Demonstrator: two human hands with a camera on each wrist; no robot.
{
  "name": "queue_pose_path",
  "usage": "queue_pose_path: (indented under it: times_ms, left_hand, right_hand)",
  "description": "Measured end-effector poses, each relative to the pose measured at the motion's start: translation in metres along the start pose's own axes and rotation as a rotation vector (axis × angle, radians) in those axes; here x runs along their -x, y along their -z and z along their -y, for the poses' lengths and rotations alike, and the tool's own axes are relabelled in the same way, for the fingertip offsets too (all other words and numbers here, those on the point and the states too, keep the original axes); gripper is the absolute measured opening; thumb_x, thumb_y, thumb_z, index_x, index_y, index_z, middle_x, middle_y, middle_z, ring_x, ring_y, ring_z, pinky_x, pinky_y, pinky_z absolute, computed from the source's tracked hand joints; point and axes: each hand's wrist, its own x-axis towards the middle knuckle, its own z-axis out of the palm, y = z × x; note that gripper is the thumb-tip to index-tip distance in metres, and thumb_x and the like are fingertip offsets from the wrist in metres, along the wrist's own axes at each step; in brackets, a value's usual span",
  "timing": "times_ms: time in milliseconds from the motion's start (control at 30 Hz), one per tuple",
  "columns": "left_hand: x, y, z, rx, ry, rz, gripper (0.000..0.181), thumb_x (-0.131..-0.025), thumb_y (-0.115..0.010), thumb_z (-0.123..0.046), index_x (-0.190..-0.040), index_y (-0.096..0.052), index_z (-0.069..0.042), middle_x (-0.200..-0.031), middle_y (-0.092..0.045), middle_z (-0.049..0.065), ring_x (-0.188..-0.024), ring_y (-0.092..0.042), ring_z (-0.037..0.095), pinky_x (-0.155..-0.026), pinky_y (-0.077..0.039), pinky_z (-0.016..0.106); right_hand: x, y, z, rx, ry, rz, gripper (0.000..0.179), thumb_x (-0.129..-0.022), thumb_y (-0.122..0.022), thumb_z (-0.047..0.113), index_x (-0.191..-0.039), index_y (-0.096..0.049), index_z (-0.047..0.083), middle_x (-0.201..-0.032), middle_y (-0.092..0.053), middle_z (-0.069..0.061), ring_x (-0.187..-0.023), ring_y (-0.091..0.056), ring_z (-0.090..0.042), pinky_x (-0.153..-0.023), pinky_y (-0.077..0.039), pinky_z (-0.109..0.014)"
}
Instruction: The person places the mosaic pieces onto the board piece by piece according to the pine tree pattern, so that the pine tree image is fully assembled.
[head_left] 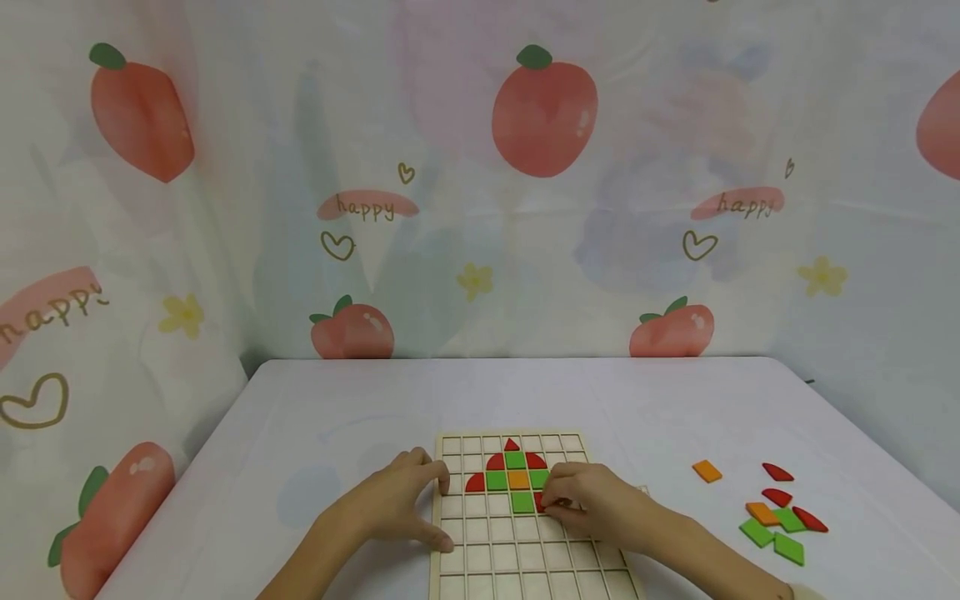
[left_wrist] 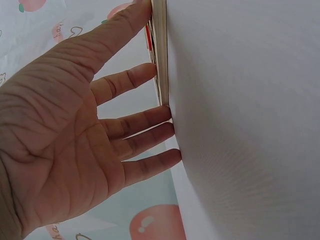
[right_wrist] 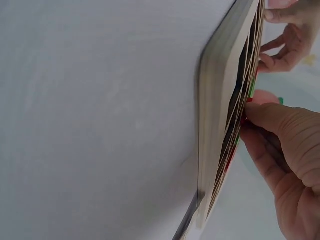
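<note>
A wooden grid board (head_left: 480,558) lies at the front of the table. My left hand (head_left: 401,497), fingers spread and nearly straight, touches its left side; the left wrist view shows fingertips (left_wrist: 162,113) along the board's edge. On the right, my right hand (head_left: 596,504) pinches a small red tile (head_left: 538,502) low over a square beside a green square tile (head_left: 522,502). Fingers partly hide that red tile. Above it sit an orange square (head_left: 518,479), more green squares (head_left: 497,480), red quarter-round tiles (head_left: 476,482) and a red triangle (head_left: 512,445) at the top.
Loose tiles lie on the table right of the board: orange (head_left: 707,471), green (head_left: 789,548) and curved red ones (head_left: 777,472). A thin dark strip (right_wrist: 189,220) shows by the board's corner in the right wrist view. A printed curtain (head_left: 435,275) hangs behind the table.
</note>
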Motion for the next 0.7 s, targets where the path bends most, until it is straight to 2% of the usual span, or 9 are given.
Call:
queue_pose_path:
  times_ms: [300, 700]
  left_hand:
    - [-0.001, -0.001, 0.001, 0.004, 0.004, 0.005, 0.054, -0.068, -0.094, -0.046, -0.103, -0.06, -0.024, -0.109, -0.051, -0.004, -0.104, -0.05, 0.019, -0.088, -0.052, 0.046]
    - [0.001, 0.0, 0.0, -0.003, -0.018, -0.008, 0.054, -0.068, -0.094, -0.046, -0.103, -0.06, -0.023, -0.109, -0.052, -0.004, -0.103, -0.05, 0.018, -0.087, -0.052, 0.045]
  right_hand:
    - [0.004, 0.002, 0.001, 0.012, -0.016, -0.001, 0.015, -0.089, -0.077, 0.001, -0.096, -0.075, 0.014, -0.096, -0.067, 0.007, -0.086, -0.061, 0.0, -0.071, -0.053, -0.016]
    - [0.038, 0.025, -0.011, -0.001, -0.176, -0.092, 0.01, -0.092, -0.077, 0.013, -0.098, -0.072, 0.019, -0.094, -0.067, 0.011, -0.083, -0.06, 0.001, -0.069, -0.054, -0.024]
